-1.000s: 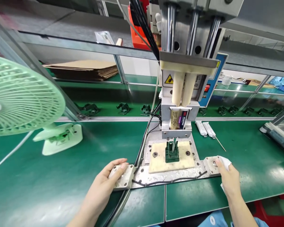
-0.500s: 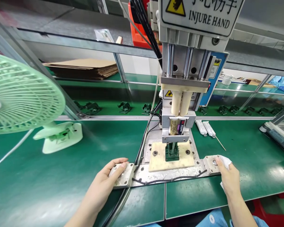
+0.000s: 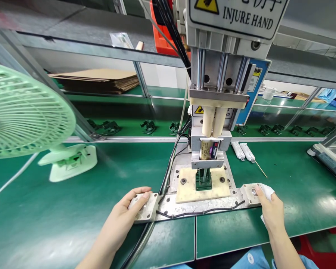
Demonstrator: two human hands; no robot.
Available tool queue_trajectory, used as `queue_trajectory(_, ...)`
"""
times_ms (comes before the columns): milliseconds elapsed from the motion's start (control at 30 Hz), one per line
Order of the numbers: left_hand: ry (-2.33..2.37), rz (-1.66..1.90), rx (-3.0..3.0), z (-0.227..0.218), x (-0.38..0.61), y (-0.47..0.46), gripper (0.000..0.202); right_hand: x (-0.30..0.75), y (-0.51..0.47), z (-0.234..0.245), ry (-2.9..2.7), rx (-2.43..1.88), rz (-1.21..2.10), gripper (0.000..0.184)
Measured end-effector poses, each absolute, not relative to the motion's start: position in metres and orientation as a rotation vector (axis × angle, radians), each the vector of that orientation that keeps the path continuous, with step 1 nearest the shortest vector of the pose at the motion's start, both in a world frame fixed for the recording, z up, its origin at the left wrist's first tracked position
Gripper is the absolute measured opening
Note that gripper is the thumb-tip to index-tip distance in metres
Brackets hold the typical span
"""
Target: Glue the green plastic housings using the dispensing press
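Note:
My left hand (image 3: 122,215) is closed round the left metal button block (image 3: 146,207) of a press, thumb lying across its top. The right button block (image 3: 251,194) has its round button showing, and my right hand (image 3: 272,211) rests the thumb beside it. In the closed fingers of that hand is a crumpled white wipe (image 3: 267,191). Between the hands, a dark green plastic part (image 3: 204,180) sits on a cream fixture plate (image 3: 184,191). Over it, the press (image 3: 219,98) has two cream rods reaching down to two glue cartridges (image 3: 210,150), with a nozzle meeting the part.
A green fan (image 3: 25,116) stands at left. White tubes (image 3: 246,152) and a thin stick (image 3: 260,168) lie right of the press. Several dark green parts (image 3: 148,127) line the strip behind. Black cables (image 3: 141,241) cross the bench by my left hand. Cardboard sheets (image 3: 95,76) lie behind.

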State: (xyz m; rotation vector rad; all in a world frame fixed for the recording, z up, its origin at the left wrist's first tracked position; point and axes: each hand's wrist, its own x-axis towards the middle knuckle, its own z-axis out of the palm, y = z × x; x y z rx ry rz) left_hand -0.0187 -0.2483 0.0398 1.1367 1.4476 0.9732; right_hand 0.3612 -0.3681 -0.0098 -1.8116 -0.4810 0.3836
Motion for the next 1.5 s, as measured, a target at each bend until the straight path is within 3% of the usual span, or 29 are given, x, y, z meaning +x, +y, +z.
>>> queue_trajectory(1500,1.439,1.01,1.112,0.036,-0.019,-0.25,0.06,0.36,-0.369,-0.006,-0.481,-1.823,0.373,0.064)
